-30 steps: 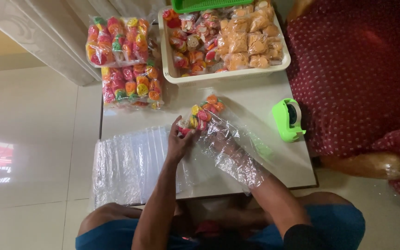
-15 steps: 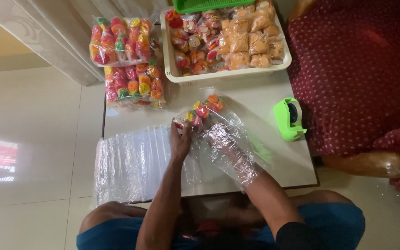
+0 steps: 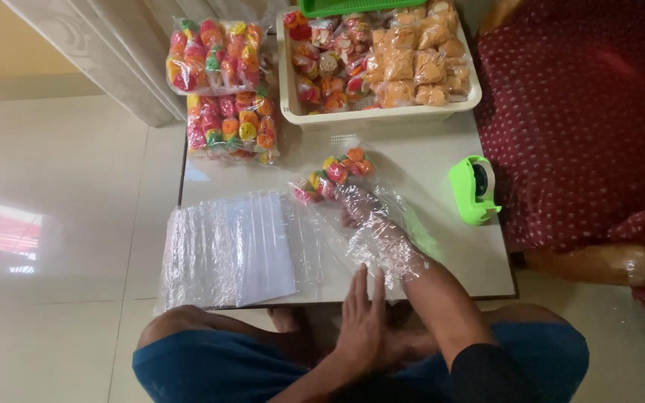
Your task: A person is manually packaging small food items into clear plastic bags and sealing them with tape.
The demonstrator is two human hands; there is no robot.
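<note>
the step in hand looks like filling: the right hand [image 3: 363, 213] is pushed deep inside a clear, crinkled plastic bag [image 3: 382, 231] lying on the white table [image 3: 442, 246], its fingers reaching toward a small cluster of round sweets in red, orange and yellow wrappers [image 3: 334, 173] at the bag's far end; through the film i cannot tell whether the fingers are closed on any of them. the left hand [image 3: 363, 317] lies flat and open at the near table edge, holding nothing, just beside the bag's mouth. a stack of flat clear bags [image 3: 225, 246] lies to the left, a cream basket of wrapped snacks [image 3: 382, 116] beyond, a green tape dispenser [image 3: 473, 188] to the right. the next move seems to call for settling the sweets and drawing the hand out without dragging them back.
</note>
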